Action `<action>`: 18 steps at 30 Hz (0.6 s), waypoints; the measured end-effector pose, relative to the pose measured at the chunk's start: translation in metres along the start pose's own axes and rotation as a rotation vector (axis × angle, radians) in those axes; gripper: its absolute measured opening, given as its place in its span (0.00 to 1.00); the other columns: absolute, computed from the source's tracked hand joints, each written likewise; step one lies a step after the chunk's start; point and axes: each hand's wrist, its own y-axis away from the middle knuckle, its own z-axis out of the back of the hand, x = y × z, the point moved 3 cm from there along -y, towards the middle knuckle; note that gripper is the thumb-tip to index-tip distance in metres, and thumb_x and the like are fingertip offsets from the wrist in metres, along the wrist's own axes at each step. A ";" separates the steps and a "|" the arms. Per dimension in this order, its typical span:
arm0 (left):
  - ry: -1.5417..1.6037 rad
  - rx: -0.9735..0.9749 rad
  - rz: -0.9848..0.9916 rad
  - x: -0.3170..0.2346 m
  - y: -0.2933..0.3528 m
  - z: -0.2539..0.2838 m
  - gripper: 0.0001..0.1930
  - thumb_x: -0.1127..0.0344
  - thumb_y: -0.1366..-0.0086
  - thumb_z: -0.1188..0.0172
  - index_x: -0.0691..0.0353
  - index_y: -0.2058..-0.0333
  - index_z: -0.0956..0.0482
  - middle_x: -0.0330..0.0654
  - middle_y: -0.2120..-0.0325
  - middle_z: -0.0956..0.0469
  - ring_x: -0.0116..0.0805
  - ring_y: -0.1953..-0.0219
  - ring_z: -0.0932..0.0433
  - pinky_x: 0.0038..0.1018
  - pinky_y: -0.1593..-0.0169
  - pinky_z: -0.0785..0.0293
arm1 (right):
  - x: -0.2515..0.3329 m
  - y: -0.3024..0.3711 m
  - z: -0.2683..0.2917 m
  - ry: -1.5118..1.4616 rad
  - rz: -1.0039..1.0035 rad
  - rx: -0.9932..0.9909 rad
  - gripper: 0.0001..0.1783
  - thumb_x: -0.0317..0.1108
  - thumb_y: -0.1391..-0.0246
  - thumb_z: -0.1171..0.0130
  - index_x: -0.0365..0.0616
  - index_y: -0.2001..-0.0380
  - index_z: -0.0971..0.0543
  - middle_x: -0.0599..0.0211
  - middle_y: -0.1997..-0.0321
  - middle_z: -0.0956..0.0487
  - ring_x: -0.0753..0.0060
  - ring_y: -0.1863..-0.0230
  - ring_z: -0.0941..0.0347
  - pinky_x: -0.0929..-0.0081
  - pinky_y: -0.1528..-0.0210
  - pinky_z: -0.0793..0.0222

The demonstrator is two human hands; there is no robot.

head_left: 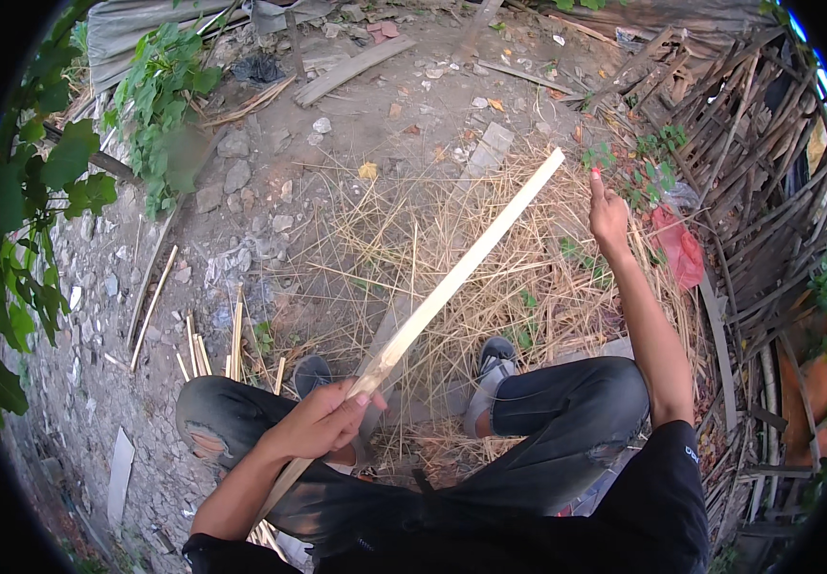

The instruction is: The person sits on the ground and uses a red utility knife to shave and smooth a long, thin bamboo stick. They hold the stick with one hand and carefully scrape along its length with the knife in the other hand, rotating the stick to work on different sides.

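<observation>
A long, pale split-bamboo strip (475, 253) slants up and to the right across my lap. My left hand (318, 423) grips it near its lower part, just below a darker node, with the thumb along the top. Its lower end passes under my left forearm. Apart from the strip, my right hand (609, 220) is raised to the right of the far end. Its fingers are curled closed, with one narrow reddish tip pointing up. I cannot make out whether a thin object is in that hand.
Thin bamboo shavings (566, 249) litter the ground ahead of my feet. Several cut sticks (236, 335) stand beside my left knee. A pile of old wooden slats (767, 172) lines the right side, near a red plastic scrap (678, 247). A plank (354, 71) lies farther off.
</observation>
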 end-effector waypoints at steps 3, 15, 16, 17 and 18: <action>0.020 -0.026 -0.010 -0.001 -0.004 0.004 0.20 0.55 0.18 0.59 0.64 0.43 0.27 0.28 0.82 0.40 0.17 0.83 0.43 0.19 0.78 0.44 | 0.015 0.021 -0.003 -0.268 0.001 0.101 0.41 0.68 0.32 0.56 0.39 0.82 0.30 0.69 0.85 0.32 0.74 0.81 0.36 0.68 0.73 0.38; 0.269 -0.331 -0.120 -0.026 -0.032 0.011 0.27 0.58 0.22 0.47 0.54 0.28 0.38 0.28 0.78 0.41 0.17 0.80 0.44 0.17 0.79 0.44 | 0.196 0.205 -0.030 -0.018 0.609 0.983 0.36 0.59 0.30 0.53 0.35 0.73 0.18 0.46 0.80 0.22 0.44 0.75 0.23 0.50 0.66 0.29; 0.264 -0.346 -0.128 -0.027 -0.033 0.011 0.27 0.58 0.22 0.47 0.54 0.28 0.37 0.28 0.79 0.42 0.17 0.80 0.44 0.17 0.79 0.44 | 0.198 0.214 -0.031 0.014 0.648 1.001 0.35 0.59 0.30 0.53 0.35 0.72 0.18 0.45 0.80 0.22 0.41 0.73 0.22 0.49 0.64 0.28; 0.255 -0.355 -0.139 -0.027 -0.034 0.011 0.27 0.58 0.22 0.46 0.54 0.29 0.36 0.27 0.79 0.41 0.16 0.80 0.43 0.17 0.79 0.44 | 0.199 0.223 -0.034 0.043 0.691 1.026 0.35 0.59 0.30 0.53 0.35 0.72 0.18 0.43 0.79 0.21 0.38 0.71 0.21 0.48 0.62 0.27; 0.247 -0.363 -0.150 -0.027 -0.033 0.011 0.27 0.59 0.23 0.45 0.54 0.29 0.36 0.27 0.79 0.41 0.16 0.80 0.43 0.18 0.79 0.43 | 0.200 0.228 -0.037 0.047 0.670 1.045 0.35 0.59 0.30 0.53 0.35 0.72 0.18 0.43 0.78 0.21 0.38 0.69 0.20 0.48 0.61 0.26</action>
